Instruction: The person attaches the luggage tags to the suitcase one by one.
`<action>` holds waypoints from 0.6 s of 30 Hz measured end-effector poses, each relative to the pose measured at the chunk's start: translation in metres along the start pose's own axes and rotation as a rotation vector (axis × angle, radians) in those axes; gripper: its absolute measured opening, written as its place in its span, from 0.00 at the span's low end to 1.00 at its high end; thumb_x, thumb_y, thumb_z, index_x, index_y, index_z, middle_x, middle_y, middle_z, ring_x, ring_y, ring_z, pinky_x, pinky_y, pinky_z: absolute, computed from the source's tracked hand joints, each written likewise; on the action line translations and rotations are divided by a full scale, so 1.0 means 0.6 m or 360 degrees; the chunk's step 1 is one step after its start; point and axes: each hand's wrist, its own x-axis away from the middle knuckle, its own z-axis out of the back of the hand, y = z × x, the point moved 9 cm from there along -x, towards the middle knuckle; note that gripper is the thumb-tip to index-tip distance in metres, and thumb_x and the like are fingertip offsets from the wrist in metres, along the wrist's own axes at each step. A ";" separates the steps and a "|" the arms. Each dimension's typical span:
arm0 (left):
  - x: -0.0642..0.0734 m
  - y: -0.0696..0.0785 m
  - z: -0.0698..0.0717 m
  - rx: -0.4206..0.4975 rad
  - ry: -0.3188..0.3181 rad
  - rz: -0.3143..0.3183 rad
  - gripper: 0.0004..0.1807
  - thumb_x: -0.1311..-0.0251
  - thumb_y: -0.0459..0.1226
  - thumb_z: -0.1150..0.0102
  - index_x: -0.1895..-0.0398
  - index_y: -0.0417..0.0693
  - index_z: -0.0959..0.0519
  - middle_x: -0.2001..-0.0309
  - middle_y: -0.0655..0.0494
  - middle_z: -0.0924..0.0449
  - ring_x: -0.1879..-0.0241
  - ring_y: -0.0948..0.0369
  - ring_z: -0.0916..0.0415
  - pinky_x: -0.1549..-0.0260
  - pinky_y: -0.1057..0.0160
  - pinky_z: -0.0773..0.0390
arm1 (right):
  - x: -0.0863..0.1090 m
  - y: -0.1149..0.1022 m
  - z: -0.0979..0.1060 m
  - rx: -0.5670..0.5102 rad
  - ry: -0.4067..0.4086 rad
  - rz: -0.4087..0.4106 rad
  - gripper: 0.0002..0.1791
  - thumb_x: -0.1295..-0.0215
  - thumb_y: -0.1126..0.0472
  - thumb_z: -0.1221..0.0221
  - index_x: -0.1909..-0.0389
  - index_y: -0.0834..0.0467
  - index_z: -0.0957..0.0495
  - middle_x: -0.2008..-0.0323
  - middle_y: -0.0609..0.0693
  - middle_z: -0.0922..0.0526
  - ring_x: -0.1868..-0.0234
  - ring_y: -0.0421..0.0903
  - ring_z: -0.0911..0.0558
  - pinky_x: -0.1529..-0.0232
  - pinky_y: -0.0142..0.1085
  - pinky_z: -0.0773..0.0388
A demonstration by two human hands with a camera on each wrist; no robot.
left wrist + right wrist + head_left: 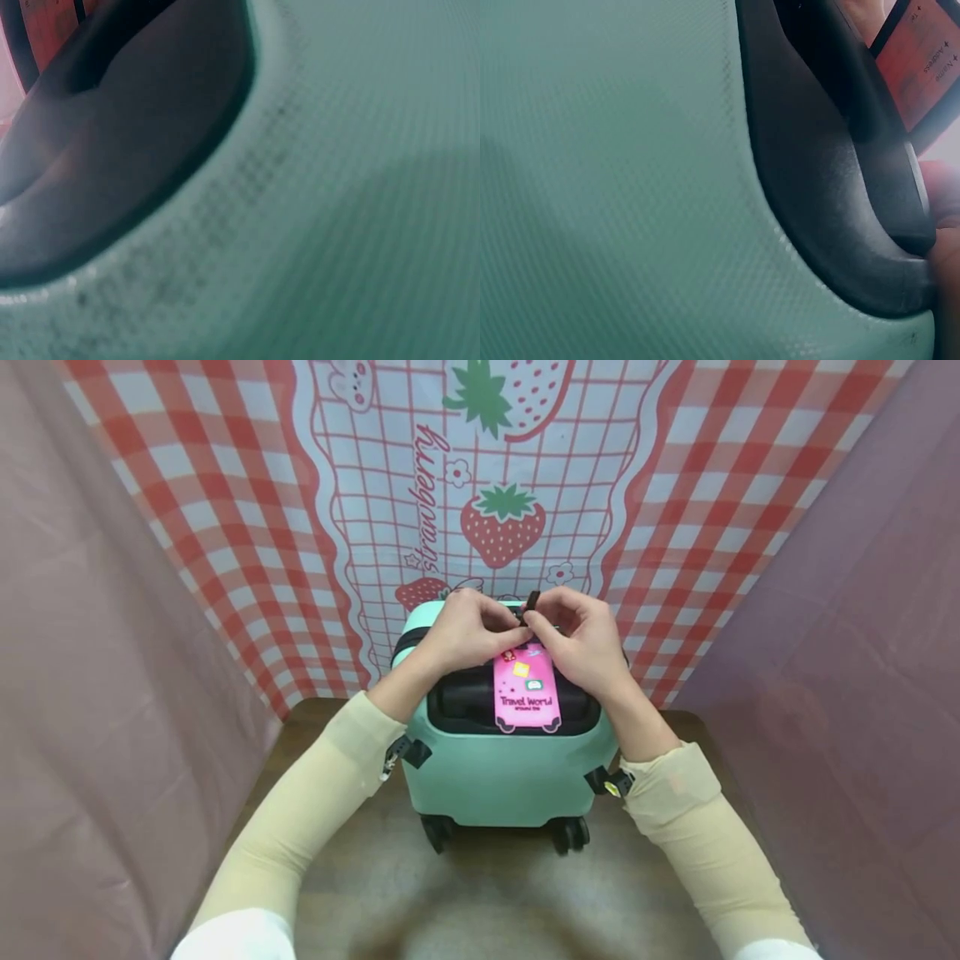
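Note:
A mint-green suitcase [510, 781] stands upright, with a black handle recess [459, 697] on its top. Over the recess lies a pink luggage tag [527, 703] printed "Travel World", its black strap [533, 600] rising at the far end. My left hand [471, 631] pinches at the strap between thumb and fingers, just above the tag. From the other side my right hand [587, 642] pinches the strap near its upturned end. The fingers hide most of the strap and any buckle. In the right wrist view the tag's red underside [921, 71] shows "Name" and "Address" lines.
The suitcase's black wheels [572, 835] rest on a wooden surface [337, 893]. Behind it hangs a red-and-white checked strawberry cloth [375, 518]. Pinkish curtains hang at the left [97, 652] and right [832, 652].

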 end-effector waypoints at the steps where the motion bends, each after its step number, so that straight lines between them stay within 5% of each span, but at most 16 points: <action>1: 0.000 0.001 0.000 -0.0013 0.0007 -0.0007 0.13 0.36 0.46 0.26 0.59 0.45 0.07 0.64 0.51 0.07 0.67 0.61 0.12 0.63 0.65 0.16 | 0.000 0.002 0.001 0.0036 0.0000 -0.0017 0.07 0.28 0.65 0.34 0.57 0.66 0.15 0.66 0.53 0.16 0.66 0.41 0.20 0.61 0.27 0.21; 8: -0.001 0.011 0.001 -0.0148 0.0074 -0.0117 0.13 0.36 0.44 0.27 0.59 0.44 0.06 0.64 0.51 0.07 0.66 0.61 0.10 0.59 0.61 0.13 | 0.001 -0.001 0.005 0.0069 0.0061 0.0018 0.07 0.27 0.65 0.33 0.54 0.64 0.13 0.64 0.59 0.13 0.65 0.39 0.17 0.61 0.27 0.22; 14: -0.007 0.008 0.002 -0.0202 0.0053 -0.0113 0.12 0.35 0.44 0.28 0.58 0.46 0.06 0.64 0.52 0.07 0.66 0.60 0.11 0.58 0.61 0.14 | -0.006 -0.004 0.005 0.0142 0.0068 0.0093 0.07 0.30 0.66 0.31 0.55 0.65 0.13 0.63 0.59 0.11 0.64 0.36 0.15 0.60 0.25 0.19; 18: -0.002 0.011 0.014 -0.0339 0.0067 -0.0151 0.16 0.34 0.46 0.30 0.52 0.47 0.07 0.58 0.52 0.06 0.60 0.60 0.09 0.54 0.60 0.13 | -0.008 -0.003 0.019 0.0394 -0.0037 0.0064 0.11 0.28 0.61 0.33 0.49 0.62 0.12 0.56 0.58 0.09 0.57 0.47 0.12 0.49 0.40 0.13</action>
